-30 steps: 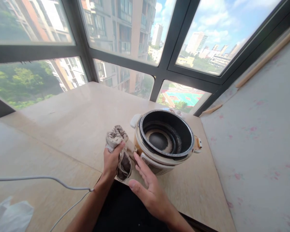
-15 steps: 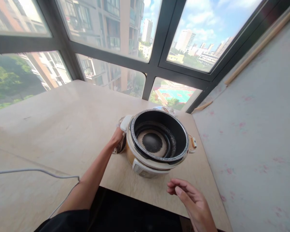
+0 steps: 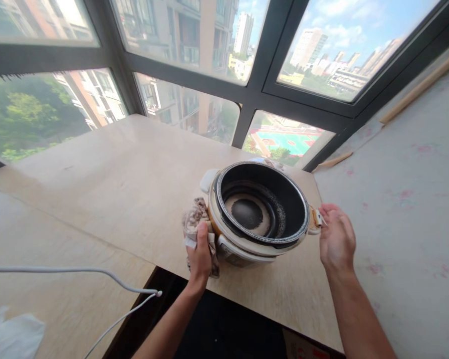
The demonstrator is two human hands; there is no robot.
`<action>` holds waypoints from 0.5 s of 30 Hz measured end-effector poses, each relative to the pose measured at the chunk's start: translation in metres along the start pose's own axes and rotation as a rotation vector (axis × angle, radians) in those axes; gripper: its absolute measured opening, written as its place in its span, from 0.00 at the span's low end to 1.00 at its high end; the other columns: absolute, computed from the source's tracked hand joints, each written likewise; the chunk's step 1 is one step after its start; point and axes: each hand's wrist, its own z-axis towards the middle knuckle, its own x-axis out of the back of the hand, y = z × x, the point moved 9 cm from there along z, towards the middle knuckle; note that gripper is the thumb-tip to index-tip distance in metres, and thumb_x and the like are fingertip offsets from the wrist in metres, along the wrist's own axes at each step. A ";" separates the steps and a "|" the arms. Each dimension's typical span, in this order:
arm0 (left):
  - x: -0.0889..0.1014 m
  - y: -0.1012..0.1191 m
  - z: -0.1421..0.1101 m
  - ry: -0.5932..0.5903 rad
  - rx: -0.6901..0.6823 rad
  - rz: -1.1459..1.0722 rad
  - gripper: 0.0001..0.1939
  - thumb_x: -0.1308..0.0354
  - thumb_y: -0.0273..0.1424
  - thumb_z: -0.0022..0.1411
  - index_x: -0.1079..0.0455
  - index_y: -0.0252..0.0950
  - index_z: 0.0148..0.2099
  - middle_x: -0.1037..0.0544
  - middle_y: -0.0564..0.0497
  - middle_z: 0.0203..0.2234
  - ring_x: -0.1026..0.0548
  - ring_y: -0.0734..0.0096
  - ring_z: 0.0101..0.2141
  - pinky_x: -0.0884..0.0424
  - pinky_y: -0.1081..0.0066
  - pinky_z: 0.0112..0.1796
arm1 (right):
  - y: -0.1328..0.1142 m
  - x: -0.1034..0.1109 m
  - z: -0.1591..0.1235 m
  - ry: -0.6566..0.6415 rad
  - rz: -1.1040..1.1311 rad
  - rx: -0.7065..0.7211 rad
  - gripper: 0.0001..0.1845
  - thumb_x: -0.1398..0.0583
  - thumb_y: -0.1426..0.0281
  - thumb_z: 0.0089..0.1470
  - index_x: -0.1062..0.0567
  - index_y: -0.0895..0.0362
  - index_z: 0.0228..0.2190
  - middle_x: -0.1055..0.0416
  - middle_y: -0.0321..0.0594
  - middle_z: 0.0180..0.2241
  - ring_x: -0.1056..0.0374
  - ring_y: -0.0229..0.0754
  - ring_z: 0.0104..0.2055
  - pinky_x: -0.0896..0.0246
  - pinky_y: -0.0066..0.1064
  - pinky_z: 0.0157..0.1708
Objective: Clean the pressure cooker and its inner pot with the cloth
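Observation:
An electric pressure cooker (image 3: 243, 254) stands lidless on the pale counter, its body white and golden, its control panel facing me. Inside sits a black inner pot (image 3: 284, 194) with a pale ring on its bottom. My left hand (image 3: 200, 254) is closed round a crumpled, patterned brown-and-white rag (image 3: 195, 219) and presses it to the cooker's left side. At the opposite side, my right hand (image 3: 337, 237) has its fingers curled at the worn right handle (image 3: 316, 218); the fingertips are partly hidden. The white left handle (image 3: 208, 180) is free.
Windows (image 3: 187, 112) border the counter (image 3: 134, 164) at the back, and a flowered wall (image 3: 407, 229) rises on the right. A white cable (image 3: 78, 270) crosses at left. White tissue (image 3: 15, 334) lies bottom left. A dark opening (image 3: 232, 319) is below the counter's front edge.
My left hand has come forward along the cooker's left side with the rag. My right hand has moved from in front of the cooker to its right handle. The view has shifted slightly.

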 end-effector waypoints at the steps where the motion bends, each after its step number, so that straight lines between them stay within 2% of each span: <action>1: 0.003 -0.002 -0.015 0.032 -0.003 0.001 0.23 0.47 0.47 0.69 0.28 0.37 0.56 0.22 0.42 0.54 0.28 0.53 0.60 0.36 0.52 0.63 | 0.006 -0.009 0.002 -0.031 0.010 -0.042 0.20 0.31 0.57 0.48 0.22 0.55 0.41 0.23 0.38 0.44 0.27 0.41 0.49 0.34 0.36 0.53; 4: 0.004 0.001 -0.050 0.094 -0.132 0.044 0.26 0.43 0.46 0.66 0.31 0.38 0.60 0.24 0.38 0.56 0.30 0.49 0.61 0.34 0.47 0.61 | 0.015 -0.030 0.000 -0.088 -0.017 -0.143 0.24 0.29 0.58 0.44 0.21 0.55 0.43 0.21 0.39 0.43 0.25 0.44 0.47 0.29 0.35 0.47; 7: -0.002 0.012 -0.069 0.090 -0.335 0.117 0.28 0.37 0.42 0.63 0.35 0.41 0.62 0.25 0.36 0.56 0.27 0.47 0.57 0.29 0.45 0.56 | 0.014 -0.041 -0.006 -0.133 -0.035 -0.176 0.23 0.29 0.62 0.40 0.20 0.54 0.41 0.20 0.39 0.40 0.24 0.42 0.42 0.29 0.29 0.37; 10: -0.001 0.030 -0.081 0.152 -0.581 0.139 0.32 0.34 0.36 0.62 0.41 0.43 0.64 0.27 0.38 0.54 0.25 0.51 0.52 0.28 0.49 0.52 | 0.012 -0.044 -0.007 -0.147 -0.008 -0.171 0.20 0.30 0.64 0.39 0.19 0.55 0.38 0.19 0.38 0.36 0.25 0.39 0.35 0.31 0.27 0.31; 12: 0.001 0.046 -0.093 0.191 -0.776 0.174 0.35 0.31 0.33 0.57 0.41 0.43 0.63 0.28 0.41 0.50 0.26 0.54 0.49 0.28 0.51 0.49 | 0.011 -0.043 -0.007 -0.137 0.012 -0.162 0.17 0.31 0.65 0.39 0.19 0.55 0.35 0.20 0.37 0.32 0.26 0.38 0.32 0.32 0.27 0.29; 15: -0.010 0.062 -0.119 0.119 -1.038 0.262 0.29 0.31 0.33 0.56 0.35 0.41 0.58 0.28 0.44 0.44 0.28 0.57 0.44 0.31 0.55 0.46 | 0.013 -0.044 -0.005 -0.143 0.037 -0.166 0.15 0.31 0.66 0.39 0.20 0.55 0.33 0.22 0.34 0.29 0.28 0.36 0.29 0.34 0.25 0.29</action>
